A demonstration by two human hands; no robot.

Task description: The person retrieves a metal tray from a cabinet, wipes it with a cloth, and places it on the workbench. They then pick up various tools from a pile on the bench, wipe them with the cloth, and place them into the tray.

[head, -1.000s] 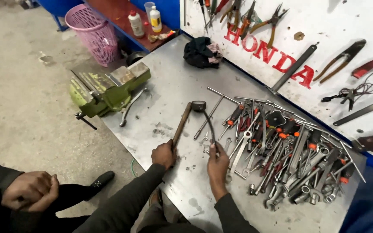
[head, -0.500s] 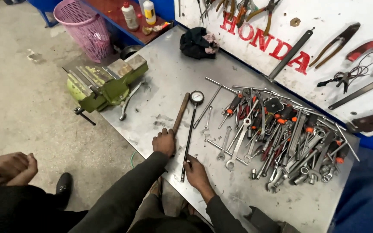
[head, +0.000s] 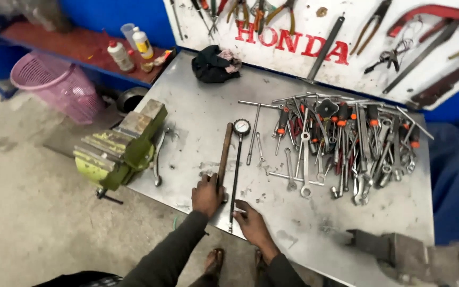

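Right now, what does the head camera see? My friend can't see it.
Two hands rest on a metal workbench: the left hand on a wooden handle, the right hand beside a pressure gauge. Spanners lie right, a green vise left.

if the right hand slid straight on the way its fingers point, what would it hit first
Probably the pressure gauge: the right hand points up and left along the metal table, and its fingertips lie beside the gauge's thin stem near its lower end. Whether they already touch is unclear.
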